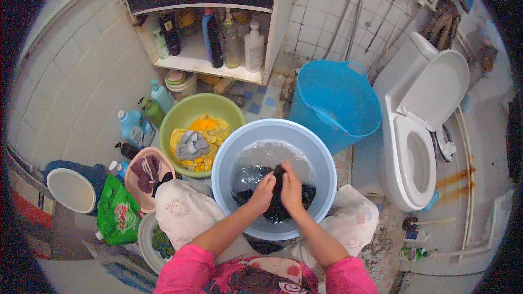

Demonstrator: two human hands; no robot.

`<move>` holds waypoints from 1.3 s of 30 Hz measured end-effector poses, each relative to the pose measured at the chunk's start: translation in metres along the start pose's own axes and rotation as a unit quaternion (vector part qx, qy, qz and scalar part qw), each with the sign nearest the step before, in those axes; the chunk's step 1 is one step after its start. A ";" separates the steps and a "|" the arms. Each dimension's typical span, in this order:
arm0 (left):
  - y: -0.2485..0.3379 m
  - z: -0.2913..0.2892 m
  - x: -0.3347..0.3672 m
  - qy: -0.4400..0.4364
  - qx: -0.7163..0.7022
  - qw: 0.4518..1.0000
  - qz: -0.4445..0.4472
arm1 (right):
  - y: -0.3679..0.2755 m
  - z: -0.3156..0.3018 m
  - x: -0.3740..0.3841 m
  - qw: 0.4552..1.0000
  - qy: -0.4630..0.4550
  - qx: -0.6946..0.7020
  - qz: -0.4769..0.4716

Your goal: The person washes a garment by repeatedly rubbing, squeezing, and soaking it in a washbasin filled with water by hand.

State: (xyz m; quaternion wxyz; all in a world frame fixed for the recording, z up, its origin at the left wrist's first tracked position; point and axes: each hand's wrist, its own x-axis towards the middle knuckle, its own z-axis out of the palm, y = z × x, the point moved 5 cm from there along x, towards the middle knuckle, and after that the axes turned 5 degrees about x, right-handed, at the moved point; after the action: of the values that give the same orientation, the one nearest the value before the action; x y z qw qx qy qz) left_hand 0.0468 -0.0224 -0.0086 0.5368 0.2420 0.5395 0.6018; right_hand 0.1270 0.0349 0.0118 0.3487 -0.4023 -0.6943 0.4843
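Between my knees stands a light blue basin (220, 207) of cloudy, sudsy water. A black cloth garment (278, 198) lies partly under the water, its exact kind hidden by the folds. My left hand (263, 191) is closed on a bunched-up part of it, just above the surface. Facing it, my right hand (291, 186) grips the same raised fold from the other side. The two hands are close together near the basin's middle, with black fabric showing between them.
A green basin (229, 106) with yellow and grey clothes stands at the far left, beside a pink basin (133, 185) with dark cloth. Detergent bottles (136, 128) and a green pouch (117, 212) line the left. A blue tub (338, 98) and a toilet (417, 152) stand right.
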 end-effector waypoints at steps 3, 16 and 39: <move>0.010 -0.022 0.011 0.102 -0.098 0.990 0.005 | -0.039 0.029 -0.036 0.989 -0.084 -0.002 -0.122; -0.019 -0.038 0.026 0.103 -0.084 0.991 -0.015 | -0.044 0.031 -0.040 0.989 -0.102 -0.005 -0.105; -0.015 -0.006 0.006 0.027 -0.024 0.999 0.006 | -0.003 -0.009 0.001 0.998 -0.015 -0.055 0.020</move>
State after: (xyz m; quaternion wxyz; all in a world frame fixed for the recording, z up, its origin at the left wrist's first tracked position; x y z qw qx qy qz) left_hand 0.0461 -0.0217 -0.0259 0.5242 0.2160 0.5375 0.6242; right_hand 0.1335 0.0390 0.0175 0.3056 -0.4277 -0.7167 0.4583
